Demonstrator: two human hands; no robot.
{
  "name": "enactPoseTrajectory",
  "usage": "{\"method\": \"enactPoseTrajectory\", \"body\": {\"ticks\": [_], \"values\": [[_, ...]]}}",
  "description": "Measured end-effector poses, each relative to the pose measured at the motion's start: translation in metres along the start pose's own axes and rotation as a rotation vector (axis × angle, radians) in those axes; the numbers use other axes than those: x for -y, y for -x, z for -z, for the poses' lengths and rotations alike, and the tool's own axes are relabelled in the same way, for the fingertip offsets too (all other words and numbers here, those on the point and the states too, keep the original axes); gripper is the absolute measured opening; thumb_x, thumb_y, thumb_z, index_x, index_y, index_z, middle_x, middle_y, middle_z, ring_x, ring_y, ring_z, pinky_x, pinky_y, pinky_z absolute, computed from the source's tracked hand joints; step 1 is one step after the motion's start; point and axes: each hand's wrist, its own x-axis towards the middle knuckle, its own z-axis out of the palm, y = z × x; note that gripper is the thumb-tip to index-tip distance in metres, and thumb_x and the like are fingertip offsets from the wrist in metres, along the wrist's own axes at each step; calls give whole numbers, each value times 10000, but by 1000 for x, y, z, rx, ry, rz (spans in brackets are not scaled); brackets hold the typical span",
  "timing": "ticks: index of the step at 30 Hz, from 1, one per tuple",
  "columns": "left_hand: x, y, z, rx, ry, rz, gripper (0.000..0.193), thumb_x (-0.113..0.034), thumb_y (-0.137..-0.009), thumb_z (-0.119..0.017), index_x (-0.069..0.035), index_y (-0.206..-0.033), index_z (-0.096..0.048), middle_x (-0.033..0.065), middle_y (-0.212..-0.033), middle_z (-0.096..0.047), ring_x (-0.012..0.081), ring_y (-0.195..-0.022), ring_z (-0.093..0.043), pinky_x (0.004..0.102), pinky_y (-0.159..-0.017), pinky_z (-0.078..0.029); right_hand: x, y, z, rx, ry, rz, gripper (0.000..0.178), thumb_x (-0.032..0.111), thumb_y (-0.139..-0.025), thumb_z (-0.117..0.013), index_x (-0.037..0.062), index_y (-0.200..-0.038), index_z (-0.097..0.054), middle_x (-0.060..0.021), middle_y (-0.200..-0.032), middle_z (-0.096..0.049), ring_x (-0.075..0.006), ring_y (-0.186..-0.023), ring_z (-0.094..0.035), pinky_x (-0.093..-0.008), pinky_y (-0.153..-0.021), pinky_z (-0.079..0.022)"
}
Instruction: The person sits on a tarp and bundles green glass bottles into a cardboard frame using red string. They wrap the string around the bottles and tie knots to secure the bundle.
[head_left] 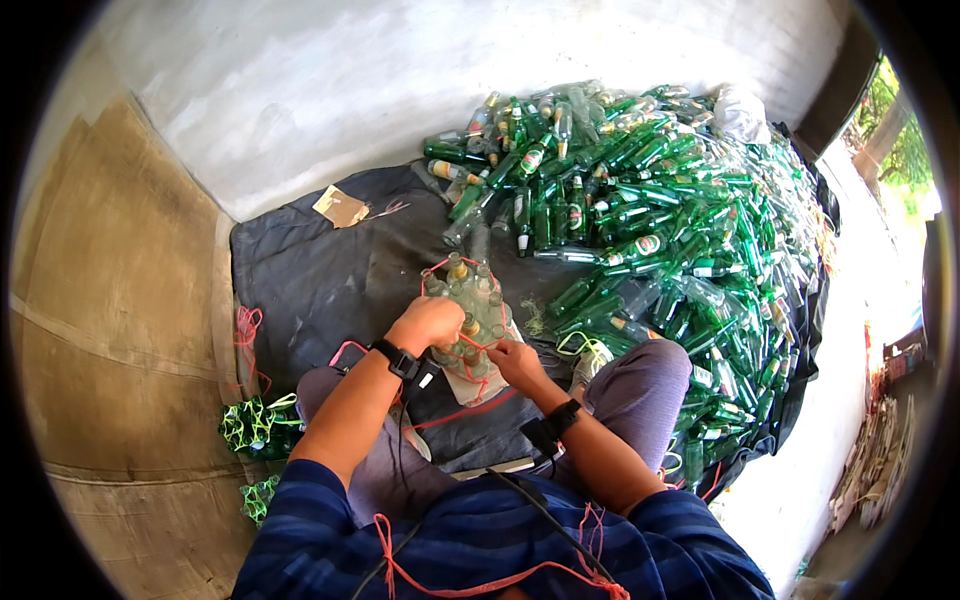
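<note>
A cluster of clear glass bottles [466, 292] stands upright and close together between my knees. Pink-red string [472, 341] runs round their necks and crosses the near side of the group. My left hand [430, 323] is closed in a fist at the bottles' near left, with the string coming out beside it. At the near right, my right hand [517, 362] pinches the string between thumb and fingers. A stretch of string spans the gap between both hands. The fingertips of my left hand are partly hidden by its own back.
A large heap of mostly green bottles [640, 215] spreads to the right and far side. Bundles of green bottles tied with yellow-green string [255, 425] sit at the left. A cardboard piece [341, 206] lies on the black sheet [320, 265]. More pink string [248, 328] hangs by the left panel.
</note>
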Motion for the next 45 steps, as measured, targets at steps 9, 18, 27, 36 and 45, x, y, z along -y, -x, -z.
{"method": "enactPoseTrajectory", "body": {"ticks": [9,18,27,36,45], "values": [[9,-1,-5,-183,31,-51,143,-142,-796,-594,-65,-807,-714,160,-849,-712,359,-844,-694,480,-728,-547,10,0,7,-26,18,-6,321,323,-900,-619,21,-967,-707,-211,-866,-690,-350,-826,-682,-426,-749,-513],[10,-13,-28,-345,120,-57,125,-148,-759,-666,-44,-820,-697,186,-814,-689,383,-807,-690,489,-699,-545,-8,-3,-4,71,-237,-75,185,184,-933,-579,32,-897,-678,-14,-672,-551,-110,-621,-500,-318,-566,-396],[13,-15,-42,-445,211,54,191,-150,-849,-592,-41,-855,-749,170,-893,-730,365,-845,-715,476,-735,-573,-9,-8,-14,138,-340,-106,194,209,-1009,-518,61,-952,-631,76,-574,-387,-34,-440,-335,-233,-381,-255],[18,-17,-39,-420,277,4,146,-142,-901,-561,-47,-917,-671,191,-860,-689,388,-830,-684,500,-712,-531,3,-2,-13,129,-442,-183,215,174,-998,-521,22,-965,-669,52,-610,-435,-42,-522,-385,-242,-455,-286],[26,-41,-53,-475,443,-128,46,-82,-803,-634,-78,-847,-648,155,-808,-679,379,-788,-668,490,-670,-496,-3,2,-13,84,-477,-177,195,152,-999,-525,30,-971,-674,61,-633,-448,-34,-536,-384,-240,-468,-291]]}}
